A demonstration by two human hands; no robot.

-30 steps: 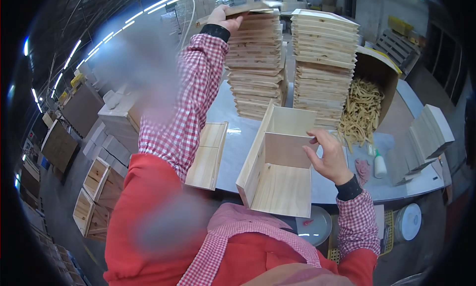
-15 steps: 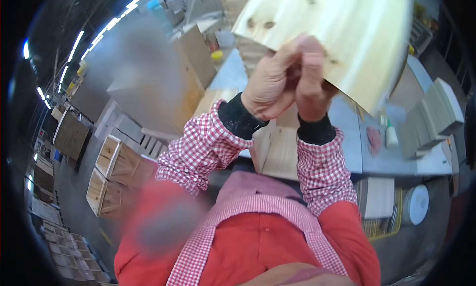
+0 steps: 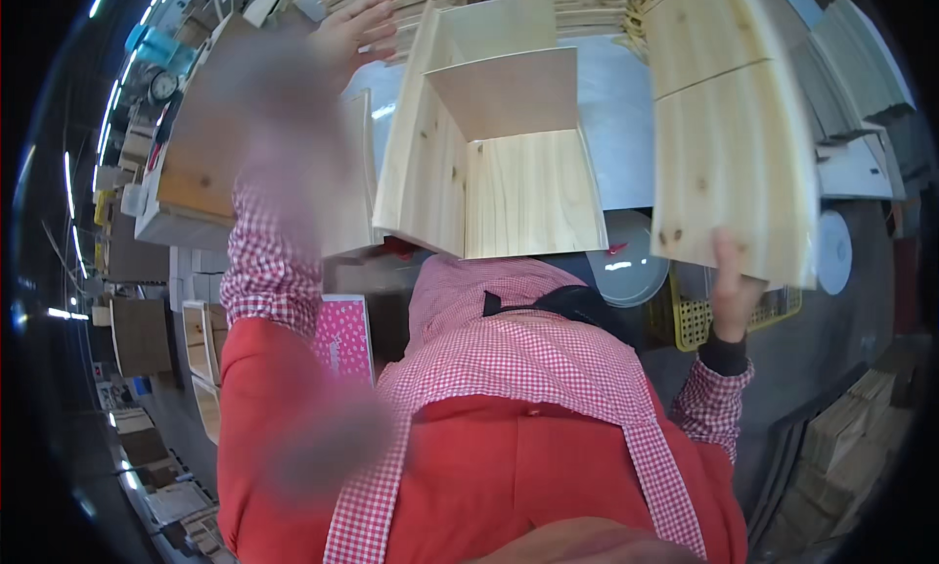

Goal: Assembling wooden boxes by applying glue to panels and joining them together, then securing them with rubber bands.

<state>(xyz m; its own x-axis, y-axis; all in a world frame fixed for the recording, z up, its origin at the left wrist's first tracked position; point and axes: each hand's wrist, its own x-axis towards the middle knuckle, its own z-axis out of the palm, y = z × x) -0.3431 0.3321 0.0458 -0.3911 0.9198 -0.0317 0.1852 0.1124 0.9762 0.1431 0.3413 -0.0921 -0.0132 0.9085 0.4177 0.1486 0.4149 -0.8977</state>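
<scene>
My right hand [image 3: 732,295] grips the near edge of a pale wooden panel [image 3: 734,163], its thumb on top and the other fingers hidden beneath. A seam runs across that panel, and knots show near its close end. High on the left, my left hand [image 3: 357,34] is raised with its fingers spread and nothing in them. A grey smudge on the picture covers part of its wrist. In front of me an open wooden box frame [image 3: 536,187], made of thin upright boards and a base, rests on the worktable [image 3: 621,114] between my hands. Another board [image 3: 352,187] stands left of it.
Several stacks of thin wooden slats [image 3: 562,4] line the far side of the table, with loose wood strips [image 3: 646,6] beside them. At the right are stacked boards [image 3: 861,60]. Below the table sit a yellow basket [image 3: 690,319], a round white lid [image 3: 834,253] and a pink patterned box [image 3: 342,339].
My hands have parted from the board they held together. The left moved out to the left and opened. The right is now low on the right, gripping a panel; the view has shifted.
</scene>
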